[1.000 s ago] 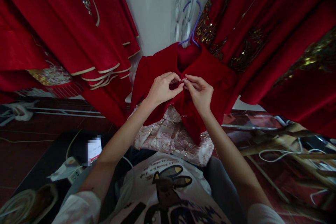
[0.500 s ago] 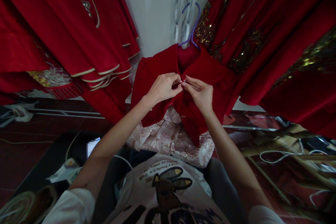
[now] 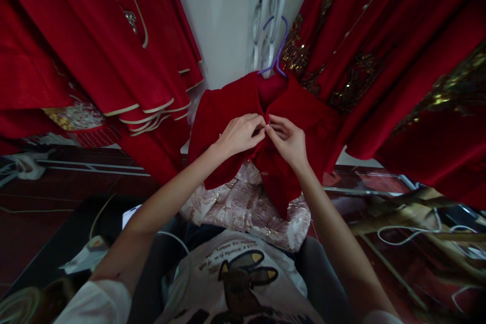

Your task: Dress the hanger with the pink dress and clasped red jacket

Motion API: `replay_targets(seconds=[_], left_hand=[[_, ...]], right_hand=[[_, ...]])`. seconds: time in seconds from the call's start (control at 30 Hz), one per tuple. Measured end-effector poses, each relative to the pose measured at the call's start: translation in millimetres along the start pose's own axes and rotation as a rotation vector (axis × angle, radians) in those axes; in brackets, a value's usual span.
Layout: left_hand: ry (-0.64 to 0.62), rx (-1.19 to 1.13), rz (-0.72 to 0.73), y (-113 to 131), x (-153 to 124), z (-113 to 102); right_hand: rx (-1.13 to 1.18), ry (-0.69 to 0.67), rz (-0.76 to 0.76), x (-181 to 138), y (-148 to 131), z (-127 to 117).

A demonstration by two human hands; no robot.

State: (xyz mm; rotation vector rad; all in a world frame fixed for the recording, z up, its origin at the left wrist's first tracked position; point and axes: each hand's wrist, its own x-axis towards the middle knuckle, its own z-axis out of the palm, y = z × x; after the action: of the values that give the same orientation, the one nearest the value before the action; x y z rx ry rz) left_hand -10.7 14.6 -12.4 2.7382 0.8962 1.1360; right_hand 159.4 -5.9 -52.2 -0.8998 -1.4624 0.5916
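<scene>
Red jacket (image 3: 281, 179) sat on a purple hanger (image 3: 283, 43), over pale patterned cloth (image 3: 235, 205); left hand (image 3: 241, 134) and right hand (image 3: 291, 143) pinched its front edges below the collar; level edges and a light, steady grip probably suited such fine work

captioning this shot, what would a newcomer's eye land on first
First, the red jacket at the centre on a purple hanger, left grip and right grip close together at its front opening. Then the gold-sequinned red cloth hanging on the right and the pale shiny fabric below the jacket.
</scene>
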Motion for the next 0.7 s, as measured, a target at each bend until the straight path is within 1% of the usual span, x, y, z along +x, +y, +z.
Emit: replay_targets(seconds=[0.1,0.17,0.23,0.3,0.4,0.53,0.6,0.7], left_hand=[[0.027,-0.288,-0.136,4,-12,5],[-0.010,-0.513,-0.213,6,-25,4],[-0.062,-0.696,-0.291,5,-39,-2],[-0.078,-0.776,-0.369,1,-55,-11],[-0.006,-0.694,-0.449,-9,-77,-25],[0.135,-0.550,-0.535,-29,-101,-33],[0.164,-0.533,-0.568,-38,-107,-35],[0.154,-0.488,-0.549,-45,-111,-37]], right_hand=[[-0.045,-0.030,-0.079,-13,-3,6],[-0.108,-0.092,-0.128,-28,-3,12],[-0.205,-0.149,-0.177,-43,2,19],[-0.280,-0.160,-0.200,-56,10,23],[-0.311,-0.140,-0.153,-63,21,24],[-0.374,0.002,-0.125,-59,24,14],[-0.389,0.059,-0.113,-56,23,9],[-0.365,0.111,-0.054,-51,21,-2]])
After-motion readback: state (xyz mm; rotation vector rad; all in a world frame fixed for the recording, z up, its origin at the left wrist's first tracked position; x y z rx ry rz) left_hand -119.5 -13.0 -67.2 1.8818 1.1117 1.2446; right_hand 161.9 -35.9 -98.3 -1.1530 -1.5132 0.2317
